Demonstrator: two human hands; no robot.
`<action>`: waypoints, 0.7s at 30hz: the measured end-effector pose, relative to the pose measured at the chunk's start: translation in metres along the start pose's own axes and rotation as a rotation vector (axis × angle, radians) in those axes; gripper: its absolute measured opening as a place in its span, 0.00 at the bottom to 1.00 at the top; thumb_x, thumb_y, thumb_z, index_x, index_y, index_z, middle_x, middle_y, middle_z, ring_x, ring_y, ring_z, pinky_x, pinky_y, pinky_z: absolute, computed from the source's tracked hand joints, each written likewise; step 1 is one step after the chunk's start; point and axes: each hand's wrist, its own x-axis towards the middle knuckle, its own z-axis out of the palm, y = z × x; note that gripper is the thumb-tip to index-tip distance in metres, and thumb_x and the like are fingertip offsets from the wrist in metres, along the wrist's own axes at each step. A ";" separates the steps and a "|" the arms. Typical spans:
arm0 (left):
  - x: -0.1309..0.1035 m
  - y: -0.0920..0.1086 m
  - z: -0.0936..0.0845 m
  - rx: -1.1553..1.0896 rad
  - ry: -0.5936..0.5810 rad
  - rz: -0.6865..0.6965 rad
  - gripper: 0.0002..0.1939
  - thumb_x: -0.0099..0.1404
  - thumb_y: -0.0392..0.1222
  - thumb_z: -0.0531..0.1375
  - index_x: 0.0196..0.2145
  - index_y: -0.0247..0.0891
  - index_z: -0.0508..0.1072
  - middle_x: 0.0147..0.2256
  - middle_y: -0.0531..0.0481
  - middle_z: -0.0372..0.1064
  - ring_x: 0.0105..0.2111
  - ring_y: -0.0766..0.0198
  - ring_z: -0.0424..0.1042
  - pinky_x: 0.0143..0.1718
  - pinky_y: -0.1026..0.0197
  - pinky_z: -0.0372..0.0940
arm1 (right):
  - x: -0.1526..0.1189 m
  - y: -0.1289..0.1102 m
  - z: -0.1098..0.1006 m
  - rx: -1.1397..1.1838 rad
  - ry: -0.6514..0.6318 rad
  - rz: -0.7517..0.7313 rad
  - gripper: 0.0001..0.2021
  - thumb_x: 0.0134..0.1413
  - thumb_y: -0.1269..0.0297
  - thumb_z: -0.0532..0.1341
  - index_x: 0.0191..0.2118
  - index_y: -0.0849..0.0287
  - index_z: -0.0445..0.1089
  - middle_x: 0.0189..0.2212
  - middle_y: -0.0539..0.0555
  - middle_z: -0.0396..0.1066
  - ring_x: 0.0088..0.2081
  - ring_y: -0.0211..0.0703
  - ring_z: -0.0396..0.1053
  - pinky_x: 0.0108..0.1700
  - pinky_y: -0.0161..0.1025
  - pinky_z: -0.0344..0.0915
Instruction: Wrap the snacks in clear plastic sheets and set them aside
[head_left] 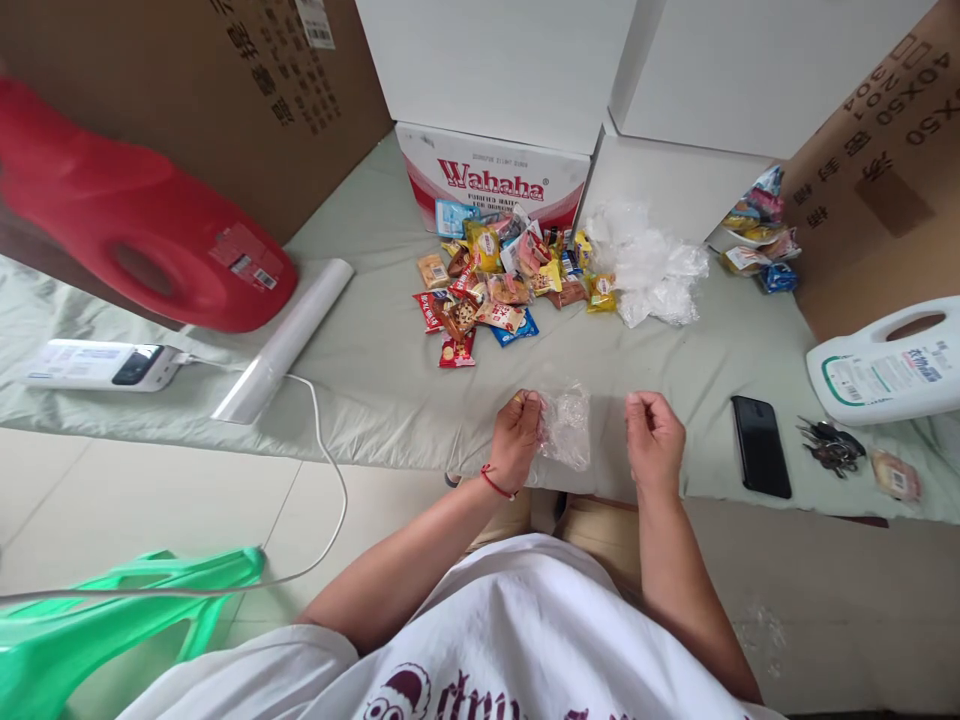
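My left hand [517, 432], a red string round its wrist, pinches the left edge of a clear, crinkled plastic bag [566, 430] near the table's front edge. To the right of the bag, and apart from it, my right hand [655, 437] has its fingers curled together; whether anything small is between them is hidden. Beyond my hands lies a heap of small wrapped snacks [506, 290] in red, yellow, blue and brown packets. Next to the heap, on its right, sits a loose pile of clear plastic bags [652, 265].
A red jug [142, 220], plastic roll [285, 340] and power bank [101, 366] with a trailing cable are left. Right are a phone [761, 447], keys [832, 446], a wrapped snack [896, 475] and white detergent bottle [892, 365]. Boxes [491, 180] stand behind; a green stool [135, 610] is below.
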 end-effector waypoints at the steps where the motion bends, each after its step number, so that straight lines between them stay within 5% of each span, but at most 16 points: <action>1: 0.000 0.000 0.000 0.004 -0.003 0.003 0.26 0.66 0.69 0.59 0.31 0.43 0.64 0.20 0.60 0.50 0.20 0.68 0.51 0.23 0.62 0.51 | -0.002 -0.002 0.003 -0.017 -0.063 0.008 0.20 0.63 0.43 0.61 0.41 0.57 0.73 0.30 0.51 0.72 0.28 0.39 0.62 0.32 0.37 0.61; 5: 0.005 -0.001 -0.005 0.038 -0.013 0.019 0.25 0.67 0.68 0.58 0.31 0.42 0.64 0.21 0.59 0.50 0.21 0.68 0.51 0.23 0.62 0.50 | -0.005 -0.003 0.026 -0.023 -0.322 0.070 0.16 0.54 0.48 0.67 0.40 0.56 0.77 0.32 0.51 0.76 0.26 0.37 0.64 0.31 0.36 0.63; 9: 0.013 0.001 -0.023 0.064 0.039 -0.023 0.25 0.66 0.68 0.59 0.31 0.42 0.65 0.21 0.59 0.49 0.20 0.68 0.50 0.22 0.62 0.48 | 0.001 0.000 0.030 0.125 -0.315 0.145 0.14 0.54 0.49 0.67 0.34 0.56 0.76 0.27 0.50 0.72 0.26 0.37 0.62 0.29 0.35 0.61; 15: 0.023 0.018 -0.054 0.073 0.056 -0.105 0.21 0.67 0.63 0.60 0.31 0.42 0.66 0.21 0.59 0.47 0.19 0.68 0.47 0.21 0.62 0.45 | 0.017 -0.002 -0.010 0.310 -0.339 0.337 0.22 0.42 0.44 0.74 0.33 0.57 0.73 0.21 0.45 0.62 0.21 0.31 0.50 0.21 0.31 0.49; 21: 0.029 0.033 -0.076 0.180 0.046 -0.064 0.21 0.67 0.63 0.59 0.31 0.42 0.67 0.20 0.60 0.48 0.19 0.69 0.47 0.21 0.63 0.44 | 0.022 0.020 -0.054 0.231 -0.270 0.351 0.23 0.40 0.44 0.75 0.33 0.57 0.74 0.21 0.45 0.63 0.21 0.31 0.51 0.21 0.32 0.48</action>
